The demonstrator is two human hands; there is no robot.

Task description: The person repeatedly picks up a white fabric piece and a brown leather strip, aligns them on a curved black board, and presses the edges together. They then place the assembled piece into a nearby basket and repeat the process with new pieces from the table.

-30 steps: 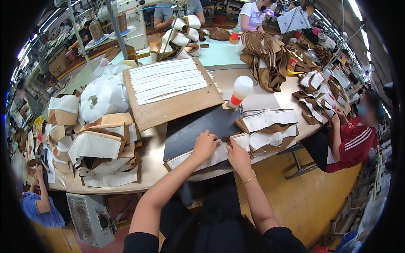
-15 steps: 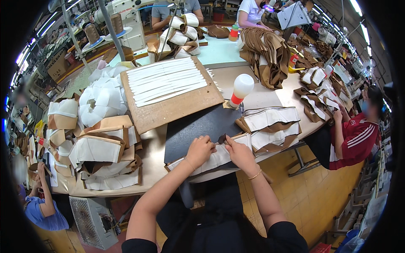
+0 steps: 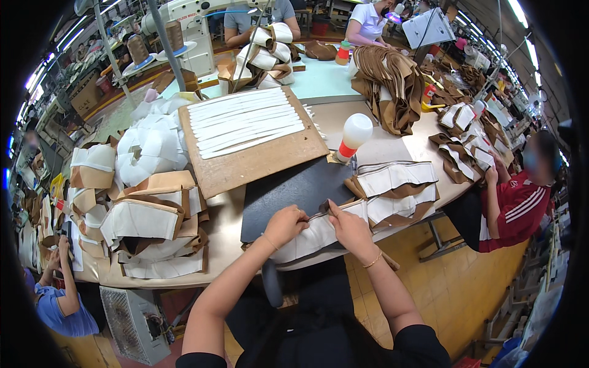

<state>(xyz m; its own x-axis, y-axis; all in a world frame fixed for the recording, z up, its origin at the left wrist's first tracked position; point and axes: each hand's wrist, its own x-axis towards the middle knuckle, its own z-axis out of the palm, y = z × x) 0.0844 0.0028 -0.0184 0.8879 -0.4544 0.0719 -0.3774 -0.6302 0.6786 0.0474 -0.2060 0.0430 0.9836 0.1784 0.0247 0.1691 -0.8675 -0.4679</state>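
Note:
A long white-lined leather panel [image 3: 316, 238] lies along the front edge of the table, partly over a dark mat [image 3: 279, 199]. My left hand [image 3: 286, 226] is closed on the panel's far edge, fingertips pinching its brown rim. Gripped in my right hand [image 3: 352, 228] is a hammer [image 3: 324, 207]. Its dark head shows beside my thumb, at the panel's edge, and the end of its wooden handle sticks out past my right wrist. Most of the handle is hidden by my hand and forearm.
Stacked white-and-brown panels stand at right [image 3: 397, 184] and left [image 3: 144, 218]. A board [image 3: 257, 165] with white strips lies beyond the mat, beside a glue bottle [image 3: 355, 136]. Co-workers sit left, right and across; a sewing machine [image 3: 184, 30] stands at far left.
My left hand has slid slightly left and down along the panel's edge. The hammer head has shifted a little and its handle shows more sharply. The whole view has moved slightly.

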